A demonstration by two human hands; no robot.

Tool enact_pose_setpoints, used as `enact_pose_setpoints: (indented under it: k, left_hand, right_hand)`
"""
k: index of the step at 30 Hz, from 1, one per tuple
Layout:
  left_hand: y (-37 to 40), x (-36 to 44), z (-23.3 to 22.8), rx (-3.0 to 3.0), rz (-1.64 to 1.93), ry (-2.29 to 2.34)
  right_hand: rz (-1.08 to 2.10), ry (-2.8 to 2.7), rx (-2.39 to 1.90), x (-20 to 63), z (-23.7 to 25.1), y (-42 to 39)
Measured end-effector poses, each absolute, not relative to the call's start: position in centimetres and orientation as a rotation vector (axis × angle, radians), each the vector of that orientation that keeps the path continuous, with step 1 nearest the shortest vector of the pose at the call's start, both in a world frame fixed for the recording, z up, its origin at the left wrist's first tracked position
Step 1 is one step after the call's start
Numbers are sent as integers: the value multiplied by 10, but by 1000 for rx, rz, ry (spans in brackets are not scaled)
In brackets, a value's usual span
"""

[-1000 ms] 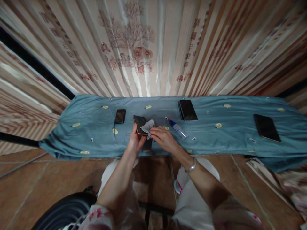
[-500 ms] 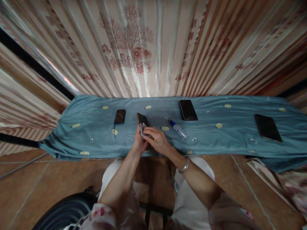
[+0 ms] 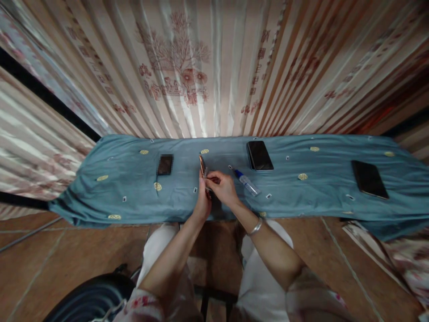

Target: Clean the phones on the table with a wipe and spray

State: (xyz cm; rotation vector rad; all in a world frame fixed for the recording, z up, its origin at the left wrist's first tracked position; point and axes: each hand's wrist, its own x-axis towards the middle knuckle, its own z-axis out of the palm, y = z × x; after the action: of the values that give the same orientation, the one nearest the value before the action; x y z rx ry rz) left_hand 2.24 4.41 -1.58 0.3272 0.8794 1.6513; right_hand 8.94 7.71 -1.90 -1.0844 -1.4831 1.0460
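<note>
- Left hand (image 3: 203, 203): fingers clamped on phone (image 3: 203, 168), held edge-on above the table's near edge, mid-length.
- Right hand (image 3: 224, 188): fingertips pinched against phone face; cloth not discernible.
- Blue tablecloth (image 3: 134, 188): spray bottle (image 3: 247, 182) just right; patterned curtain (image 3: 187, 67) behind.

I see a matt blue cloth (image 3: 134, 188) under glossy glass phones (image 3: 260, 155). The curtain (image 3: 208, 67) behind looks satiny; the floor (image 3: 67, 259) is smooth tile.
</note>
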Motion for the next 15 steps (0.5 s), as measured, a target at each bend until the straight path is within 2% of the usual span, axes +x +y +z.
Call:
enact_pose_setpoints:
  k: [6,15]
  left_hand:
    - [48,25,-33,379,1612,922]
    - [45,19,-18,294,1545,889]
  right_hand:
    - [904,-1500,-1212,87,-12,85]
    - [865,-1593,-1145,84,-19,70]
